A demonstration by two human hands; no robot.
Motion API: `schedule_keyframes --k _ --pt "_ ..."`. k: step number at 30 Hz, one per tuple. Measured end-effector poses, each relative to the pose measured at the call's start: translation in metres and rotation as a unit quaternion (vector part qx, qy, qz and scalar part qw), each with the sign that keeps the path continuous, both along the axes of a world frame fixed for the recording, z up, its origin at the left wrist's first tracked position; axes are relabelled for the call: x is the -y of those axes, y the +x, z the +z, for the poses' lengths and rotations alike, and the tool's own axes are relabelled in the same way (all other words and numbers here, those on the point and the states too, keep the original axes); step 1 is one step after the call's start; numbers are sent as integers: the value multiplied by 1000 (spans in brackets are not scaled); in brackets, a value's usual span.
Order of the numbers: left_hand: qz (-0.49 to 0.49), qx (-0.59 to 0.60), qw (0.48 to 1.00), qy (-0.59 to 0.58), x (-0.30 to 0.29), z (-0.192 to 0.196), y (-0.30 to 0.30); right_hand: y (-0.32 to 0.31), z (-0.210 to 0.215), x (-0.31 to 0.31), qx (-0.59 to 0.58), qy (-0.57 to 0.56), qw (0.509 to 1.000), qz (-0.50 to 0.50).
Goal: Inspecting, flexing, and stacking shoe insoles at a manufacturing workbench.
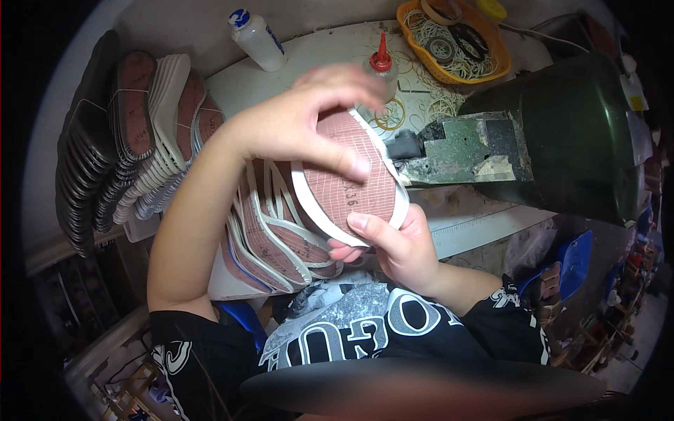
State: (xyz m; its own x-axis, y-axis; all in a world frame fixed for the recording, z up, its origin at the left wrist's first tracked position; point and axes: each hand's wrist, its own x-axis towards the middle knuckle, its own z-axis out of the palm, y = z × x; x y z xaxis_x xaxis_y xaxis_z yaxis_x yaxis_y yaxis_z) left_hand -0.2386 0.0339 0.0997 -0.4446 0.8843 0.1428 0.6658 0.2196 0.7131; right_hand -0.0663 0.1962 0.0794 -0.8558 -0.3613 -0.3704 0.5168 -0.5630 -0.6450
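Observation:
A reddish-brown insole board with a pale grid and white edging is tilted up in front of the machine's arm. My right hand grips its near end, thumb on the face and fingers beneath. Across its far left part reaches my left hand; the thumb presses on the face, while the other fingers curve over the far end and are blurred. The insole's right edge lies close to the dark tip of the machine's arm; whether they touch I cannot tell. Its underside is hidden.
Bundled insole stacks stand at the left; loose white-edged insoles lie under my left forearm. A red-tipped bottle, a white bottle and an orange basket of bands sit behind. The dark green machine body fills the right.

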Motion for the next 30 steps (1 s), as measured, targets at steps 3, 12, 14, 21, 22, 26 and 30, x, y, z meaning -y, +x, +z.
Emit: schedule_keyframes --k 3,12,14,21,22,26,30 --pt "-6 54 986 -159 -2 19 -2 -4 -1 0 -1 -2 1000 1" --pt "39 82 978 -187 3 37 8 -7 6 -4 -16 19 999 -25" --pt "59 74 983 -160 9 38 16 -8 7 -3 -14 16 999 -26" --pt "201 121 954 -187 15 42 50 -11 6 -10 -5 -17 1000 -23" --pt "220 145 946 -187 16 42 53 -12 6 -12 0 -13 1000 -19" --pt "244 212 927 -192 17 38 65 -15 8 -18 -6 4 1000 -5" --pt "273 235 914 -188 17 35 76 -19 6 -23 -7 20 1000 11"
